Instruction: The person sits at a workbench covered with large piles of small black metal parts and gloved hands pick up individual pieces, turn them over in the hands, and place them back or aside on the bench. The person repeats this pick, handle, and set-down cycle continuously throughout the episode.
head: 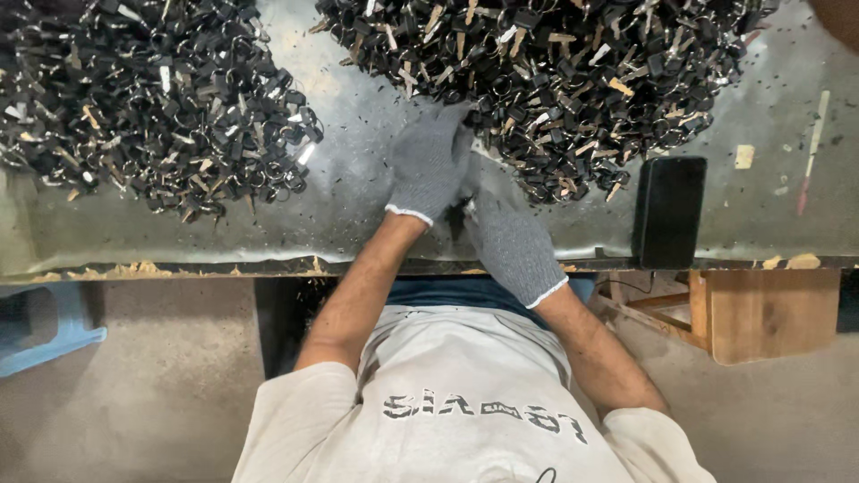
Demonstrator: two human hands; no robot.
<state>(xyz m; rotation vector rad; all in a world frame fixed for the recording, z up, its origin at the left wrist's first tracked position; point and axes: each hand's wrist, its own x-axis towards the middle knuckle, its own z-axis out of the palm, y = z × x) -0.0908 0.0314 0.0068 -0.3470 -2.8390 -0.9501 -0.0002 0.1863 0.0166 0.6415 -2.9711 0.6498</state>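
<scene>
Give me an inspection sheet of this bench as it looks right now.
surface: grey metal tabletop, strewn with dark flecks.
job's things: small black ringed parts in a left heap and a right heap.
clutter: flat black phone at the front edge.
grippers: left hand and right hand in grey knit gloves, close together at the right heap's edge; grasp unclear.
cables: nothing seen.
surroundings: wooden stool, blue plastic stool.

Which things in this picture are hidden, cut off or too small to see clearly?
- Head view: whatever the left hand and right hand hold is hidden, since the gloved hands overlap.
- The small black parts in the right pile and left pile are too small and tangled to identify.
- Both piles are cut off by the top edge.
- The phone has a dark screen.
</scene>
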